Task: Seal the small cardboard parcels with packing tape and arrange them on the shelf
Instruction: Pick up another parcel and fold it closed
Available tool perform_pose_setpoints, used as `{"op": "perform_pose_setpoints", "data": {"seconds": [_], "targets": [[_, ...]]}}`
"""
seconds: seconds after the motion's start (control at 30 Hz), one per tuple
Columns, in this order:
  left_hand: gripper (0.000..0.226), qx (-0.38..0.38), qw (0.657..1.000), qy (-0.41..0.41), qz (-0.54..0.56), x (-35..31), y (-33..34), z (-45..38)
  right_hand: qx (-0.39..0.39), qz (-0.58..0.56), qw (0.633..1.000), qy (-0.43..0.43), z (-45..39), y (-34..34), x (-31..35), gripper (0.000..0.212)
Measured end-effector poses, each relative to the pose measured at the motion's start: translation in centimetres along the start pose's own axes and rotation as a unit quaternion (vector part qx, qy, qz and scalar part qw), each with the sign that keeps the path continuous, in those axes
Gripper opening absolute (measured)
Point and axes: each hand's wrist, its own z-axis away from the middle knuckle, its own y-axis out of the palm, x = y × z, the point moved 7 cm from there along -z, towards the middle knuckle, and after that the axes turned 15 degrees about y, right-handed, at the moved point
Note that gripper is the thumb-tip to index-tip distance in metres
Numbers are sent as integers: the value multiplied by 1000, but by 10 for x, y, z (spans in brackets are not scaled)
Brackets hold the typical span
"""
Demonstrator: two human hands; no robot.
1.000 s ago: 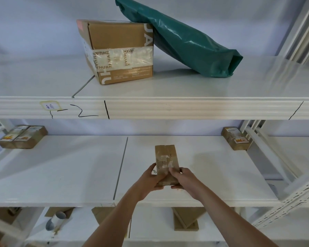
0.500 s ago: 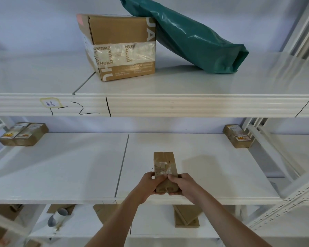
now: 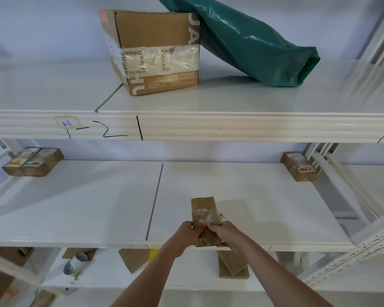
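Note:
A small brown cardboard parcel (image 3: 203, 209) with clear tape across its top is held over the front of the white middle shelf (image 3: 98, 207). My left hand (image 3: 187, 234) grips its near left side and my right hand (image 3: 223, 234) grips its near right side, fingers on the crumpled tape. Two small labelled parcels (image 3: 32, 161) lie side by side at the shelf's back left. Another small labelled parcel (image 3: 299, 166) lies at the back right.
On the upper shelf (image 3: 231, 127) stand a large taped cardboard box (image 3: 153, 52) and a green plastic bag (image 3: 253, 41) leaning on it. Below the middle shelf lie flat cardboard pieces (image 3: 232, 265) and a tape roll (image 3: 75, 261). White uprights (image 3: 341, 180) frame the right side.
The parcel and both hands have come back toward the shelf's front edge. The right hand's fingers have shifted onto the tape on top.

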Motion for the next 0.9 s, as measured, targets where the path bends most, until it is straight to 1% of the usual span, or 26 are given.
{"op": "perform_pose_setpoints", "data": {"seconds": [0.1, 0.2, 0.3, 0.37, 0.4, 0.43, 0.5, 0.53, 0.57, 0.77, 0.83, 0.9], "targets": [[45, -24, 999, -11, -35, 2, -3, 2, -28, 21, 999, -19, 2, 2, 4, 50], [37, -43, 994, -14, -99, -2, -6, 2, -71, 77, 994, -38, 3, 3, 8, 55], [30, -44, 993, -18, -112, 0, -7, 1, -94, 141, 985, -40, -1, 6, 7, 62], [27, -46, 991, -14, -121, -4, -9, 1, -99, 149, 983, -33, -6, 5, 4, 68], [27, -49, 990, -10, -132, -4, -9, -1, -101, 143, 984, -32, -8, 5, 3, 67], [28, -53, 987, -6, -149, -6, -10, -2, -104, 139, 984, -40, -8, 4, 4, 60], [30, -62, 981, -1, -182, -9, -11, -3, -119, 134, 982, -57, -7, 3, 5, 37], [30, -64, 980, 1, -187, -9, -11, -4, -124, 130, 982, -61, -6, 3, 6, 30], [31, -63, 981, 0, -186, -9, -11, -4, -128, 126, 982, -64, -6, 3, 6, 30], [33, -61, 982, -2, -177, -8, -12, -5, -127, 132, 982, -46, -9, 5, 6, 40], [39, -60, 984, -5, -167, -8, -13, -6, -134, 119, 983, -36, -7, 6, 8, 52], [45, -83, 983, -3, -166, -10, -20, -6, -178, 102, 978, -31, -3, 2, 12, 63]]}}
